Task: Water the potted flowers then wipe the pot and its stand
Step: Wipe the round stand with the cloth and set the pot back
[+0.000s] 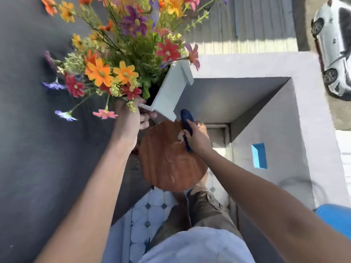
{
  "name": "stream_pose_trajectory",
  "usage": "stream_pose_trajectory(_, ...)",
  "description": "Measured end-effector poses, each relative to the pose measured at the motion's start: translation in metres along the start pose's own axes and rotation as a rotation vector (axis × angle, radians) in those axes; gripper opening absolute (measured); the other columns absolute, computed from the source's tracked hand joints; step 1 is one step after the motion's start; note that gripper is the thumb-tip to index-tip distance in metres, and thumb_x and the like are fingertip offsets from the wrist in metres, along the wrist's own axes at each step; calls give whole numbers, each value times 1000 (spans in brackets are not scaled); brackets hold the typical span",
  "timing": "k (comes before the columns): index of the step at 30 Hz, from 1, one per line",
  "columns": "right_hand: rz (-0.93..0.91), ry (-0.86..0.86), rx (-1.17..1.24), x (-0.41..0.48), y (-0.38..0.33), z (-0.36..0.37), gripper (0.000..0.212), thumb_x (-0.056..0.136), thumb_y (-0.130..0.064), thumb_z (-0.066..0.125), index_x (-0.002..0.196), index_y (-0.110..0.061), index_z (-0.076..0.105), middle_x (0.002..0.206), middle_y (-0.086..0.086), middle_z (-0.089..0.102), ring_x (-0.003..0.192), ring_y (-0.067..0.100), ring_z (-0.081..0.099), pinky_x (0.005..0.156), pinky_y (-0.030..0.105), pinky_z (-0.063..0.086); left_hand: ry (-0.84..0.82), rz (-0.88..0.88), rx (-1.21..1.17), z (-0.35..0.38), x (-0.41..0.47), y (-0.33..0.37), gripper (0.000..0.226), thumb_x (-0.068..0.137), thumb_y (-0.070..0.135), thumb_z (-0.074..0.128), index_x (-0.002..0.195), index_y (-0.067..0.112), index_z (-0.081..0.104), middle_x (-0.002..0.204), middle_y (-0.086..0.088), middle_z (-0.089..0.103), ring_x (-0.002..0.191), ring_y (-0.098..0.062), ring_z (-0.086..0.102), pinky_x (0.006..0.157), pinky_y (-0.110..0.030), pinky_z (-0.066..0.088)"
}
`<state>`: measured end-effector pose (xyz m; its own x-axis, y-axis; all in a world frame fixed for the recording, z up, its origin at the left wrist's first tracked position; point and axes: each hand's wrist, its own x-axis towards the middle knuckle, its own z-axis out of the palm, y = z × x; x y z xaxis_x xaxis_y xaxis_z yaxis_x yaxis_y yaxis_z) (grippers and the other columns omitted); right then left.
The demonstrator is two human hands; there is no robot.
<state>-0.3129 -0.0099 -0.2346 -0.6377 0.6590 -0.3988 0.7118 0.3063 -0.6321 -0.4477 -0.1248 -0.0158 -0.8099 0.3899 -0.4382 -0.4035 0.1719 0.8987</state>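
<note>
**Two hands busy: pot lifted, stand being wiped**

Both of my hands are taken up. My left hand is wrapped around the near corner of the pale square pot, holding it tilted and clear of the round wooden stand, with the flowers leaning off to the far left. My right hand is closed on a dark blue cloth, pressed against the stand's far right edge, just beside the pot's lower corner.

I judge the watering is done and I am in the wiping step, on the stand's top. Pale smears show near the cloth and toward the stand's middle. Next I'd sweep the cloth across to the near edge, keep the pot steady and level enough not to spill, then set it back down centred
</note>
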Motion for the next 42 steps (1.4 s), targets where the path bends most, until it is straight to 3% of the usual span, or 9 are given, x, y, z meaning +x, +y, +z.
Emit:
stream_pose_trajectory(7, -204, 69, -397, 18, -3, 50, 54, 96, -46, 49, 145, -23, 45, 134, 16, 47, 114, 38, 48, 96, 47, 46, 32, -10, 12, -7, 23, 4, 41, 87, 7, 43, 49, 16, 53, 55, -18, 58, 42, -14, 28, 46, -31, 12)
stream_pose_trajectory(11, -344, -6, -379, 6, -35, 91, 51, 96, -37, 53, 144, -23, 48, 131, 14, 49, 114, 35, 44, 94, 46, 46, 45, -12, 25, -10, 24, -1, 25, 89, 4, 39, 67, 12, 44, 60, -22, 56, 36, -12, 35, 50, -34, 11)
stream_pose_trajectory(16, -623, -199, -381, -45, -49, 141, 45, 94, -29, 55, 139, -22, 55, 127, 13, 51, 107, 36, 46, 85, 44, 48, 12, -44, 31, -14, 26, -4, 47, 84, 8, 40, 43, 20, 58, 51, -13, 59, 41, -15, 30, 51, -36, 11)
stream_pose_trajectory(19, -742, -231, -352, -74, -26, 155, 41, 89, -21, 62, 131, -18, 63, 117, 14, 56, 94, 37, 51, 74, 45, 51, 38, -40, 49, -16, 25, -6, 28, 87, 6, 38, 61, 11, 48, 52, -13, 59, 40, -14, 33, 51, -36, 11)
stream_pose_trajectory(24, -688, -94, -330, -71, 17, 110, 40, 87, -19, 65, 127, -14, 67, 116, 13, 58, 97, 35, 54, 81, 43, 52, 37, -31, 83, -20, 19, -11, 20, 87, 5, 38, 68, 10, 42, 62, -22, 57, 37, -13, 36, 50, -35, 12)
stream_pose_trajectory(27, -472, 57, -334, -40, 44, 66, 46, 85, -17, 67, 130, -15, 64, 121, 13, 55, 106, 35, 52, 87, 46, 51, 35, -14, 96, -23, 13, -15, 18, 88, 5, 37, 71, 9, 41, 66, -23, 56, 34, -10, 40, 51, -36, 12)
stream_pose_trajectory(31, -163, 128, -285, -12, 55, 34, 47, 94, -24, 52, 141, -21, 54, 128, 15, 55, 107, 37, 54, 75, 42, 54, 32, -20, 121, -27, 4, -25, 22, 88, 4, 37, 67, 10, 42, 65, -22, 56, 35, -11, 38, 49, -34, 13)
stream_pose_trajectory(35, -246, 179, -291, -26, 36, 54, 46, 89, -19, 57, 134, -13, 59, 121, 15, 52, 109, 35, 47, 81, 44, 53, 34, -42, 114, -28, -3, -35, 24, 88, 5, 38, 65, 10, 42, 62, -21, 56, 38, -13, 34, 46, -31, 16)
stream_pose_trajectory(42, -608, -74, -274, -110, 8, 142, 39, 85, -16, 67, 123, -9, 66, 112, 17, 58, 94, 37, 53, 73, 44, 52, -6, -67, 112, -24, -9, -50, 28, 87, 6, 38, 61, 6, 48, 58, -19, 56, 39, -13, 31, 45, -30, 15)
